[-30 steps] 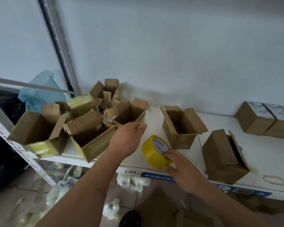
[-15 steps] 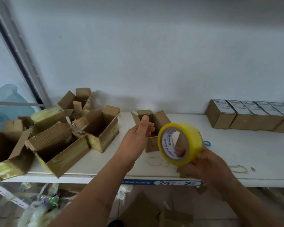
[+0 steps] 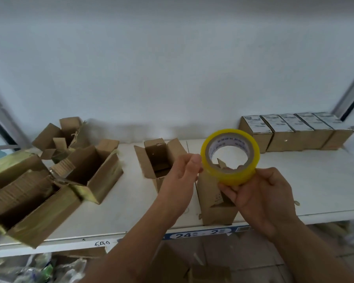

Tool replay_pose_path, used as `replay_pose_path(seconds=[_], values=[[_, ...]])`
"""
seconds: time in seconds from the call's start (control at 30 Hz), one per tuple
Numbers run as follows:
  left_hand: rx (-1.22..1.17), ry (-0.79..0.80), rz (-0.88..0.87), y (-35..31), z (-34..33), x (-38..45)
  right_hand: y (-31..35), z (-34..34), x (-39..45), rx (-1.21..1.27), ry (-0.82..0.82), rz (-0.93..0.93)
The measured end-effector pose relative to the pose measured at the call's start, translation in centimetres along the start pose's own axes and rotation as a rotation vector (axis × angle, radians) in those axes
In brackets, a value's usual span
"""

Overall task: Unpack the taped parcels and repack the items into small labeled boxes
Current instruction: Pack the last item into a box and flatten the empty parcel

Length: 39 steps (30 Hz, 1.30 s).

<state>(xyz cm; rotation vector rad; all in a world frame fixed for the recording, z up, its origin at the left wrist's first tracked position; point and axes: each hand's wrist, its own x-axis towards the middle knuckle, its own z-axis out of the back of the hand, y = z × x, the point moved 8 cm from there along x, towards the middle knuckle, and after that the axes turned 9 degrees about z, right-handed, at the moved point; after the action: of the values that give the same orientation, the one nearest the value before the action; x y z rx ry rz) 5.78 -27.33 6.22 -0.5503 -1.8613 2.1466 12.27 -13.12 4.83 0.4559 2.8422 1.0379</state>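
Holding a yellow tape roll (image 3: 230, 157) up in the right hand (image 3: 263, 201), grip curled round its lower rim with fingertips (image 3: 240, 167) showing inside the core. Left hand (image 3: 181, 176) raised just beside the roll, thumb and fingers narrowed to a pinch at its outer face, seemingly feeling for the loose end; whether any tape is actually caught cannot be told. Likely the sealing step of repacking: tape in hand, strip not yet drawn. Next move probably calls for finding and lifting the tape edge with a nail, pulling a length clear, then bringing it down to a box with flaps folded shut. Directly under the grip, a small brown box (image 3: 213, 203) at the front of the shelf (image 3: 315, 180), top partly hidden by the hands, contents unseen. Just beyond the left hand, an upright open box (image 3: 157, 160) with flaps splayed, dark inside, nothing identifiable in it. Well off to the left of the grip, torn open parcels (image 3: 55, 176) bearing yellowish tape remnants, interiors apparently empty. Beyond and to the right of the roll, a row of closed labeled boxes (image 3: 294, 131) against the wall, touching side by side, seemingly finished.
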Motion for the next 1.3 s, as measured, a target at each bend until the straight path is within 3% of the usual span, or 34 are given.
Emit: replay_pose_path(seconds=[0.17,0.53,0.63,0.73,0.8,0.9,0.97,1.13,1.3], values=[[0.103,0.034,-0.059,-0.1,-1.9,0.4,-0.1,1.0,0.4,0.119,-0.080,-0.055],[0.191,-0.160,-0.319,-2.5,-5.1,1.4,1.4,3.1,-0.7,0.225,-0.232,-0.095],[0.196,-0.228,-0.320,-3.6,-5.2,1.9,2.3,4.6,-1.3,-0.089,-0.312,-0.092],[0.180,-0.290,-0.281,-4.6,-4.5,3.1,4.9,6.0,-2.5,-0.792,-0.417,0.027],[0.196,-0.304,-0.283,-5.2,-4.5,3.9,6.7,5.0,-2.7,-1.267,-0.307,0.181],[0.252,-0.267,-0.254,-5.7,-5.0,4.9,6.7,3.5,-2.2,-1.525,-0.051,0.297],[0.283,-0.220,-0.200,-6.0,-5.3,5.7,6.7,3.0,-2.2,-1.510,-0.025,0.273],[0.257,-0.119,-0.023,-5.1,-6.2,7.9,6.8,1.0,-2.6,-1.312,-0.149,0.202],[0.152,-0.088,0.149,-2.9,-4.2,11.6,3.5,1.3,-3.5,-1.142,-0.117,-0.080]])
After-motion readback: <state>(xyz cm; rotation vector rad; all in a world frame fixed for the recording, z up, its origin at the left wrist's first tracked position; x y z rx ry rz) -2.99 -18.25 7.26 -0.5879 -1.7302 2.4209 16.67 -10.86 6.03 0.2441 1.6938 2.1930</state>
